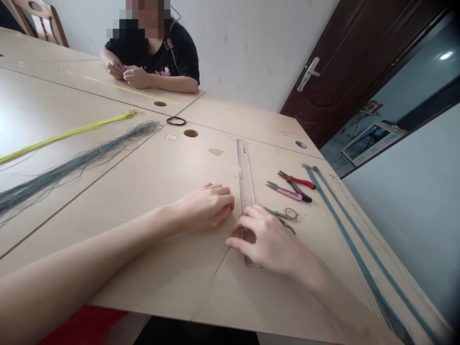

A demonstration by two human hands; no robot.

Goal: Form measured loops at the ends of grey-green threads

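Observation:
My left hand [206, 207] rests on the pale wooden table [151, 191] with its fingers curled in and pinched together at the tips; what they hold is too small to make out. My right hand [268, 239] lies over the near end of a long clear ruler [245, 172], fingers bent and pressing down on it. Small grey scissors [285, 213] lie just beyond my right hand.
Pink snips [283, 190] and red-handled pliers [300, 184] lie right of the ruler. Blue-grey cords [359, 258] run along the right edge. Grey thread bundle [72, 165] and yellow strands [68, 134] lie left. A black hair tie [176, 121] sits near a person [158, 57] seated across.

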